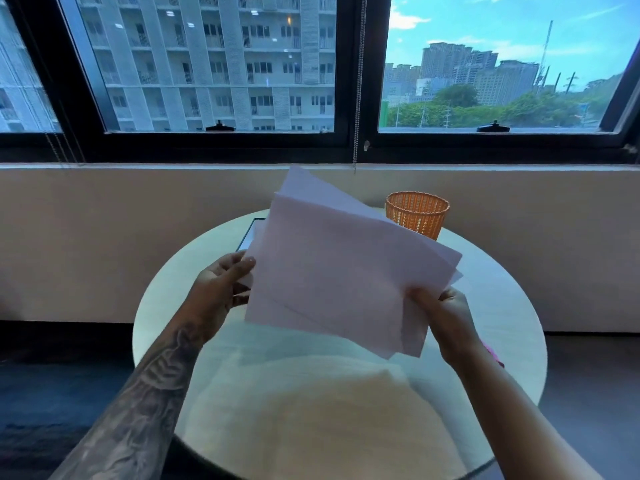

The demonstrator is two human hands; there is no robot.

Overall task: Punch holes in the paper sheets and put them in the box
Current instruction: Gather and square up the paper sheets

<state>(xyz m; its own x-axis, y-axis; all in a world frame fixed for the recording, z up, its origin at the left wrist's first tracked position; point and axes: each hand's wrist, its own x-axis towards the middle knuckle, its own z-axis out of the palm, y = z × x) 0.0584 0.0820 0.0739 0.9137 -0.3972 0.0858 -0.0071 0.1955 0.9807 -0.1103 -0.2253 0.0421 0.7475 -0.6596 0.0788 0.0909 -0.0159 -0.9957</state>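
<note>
Handling of paper sheets: judged light, limp, slippery against one another and easily creased; fanned and out of square. Best taken at opposite edges and tapped square before punching.

Held up in the air over the round table, tilted toward the camera, between the two hands. Gripped at the left edge by the left hand, thumb on the near face. Pinched at the lower right corner by the right hand, fingers curled round the edge.

At the far left of the table, possibly the box: dark-rimmed, mostly hidden behind the sheets. Further right, near the far edge, an orange basket.
</note>
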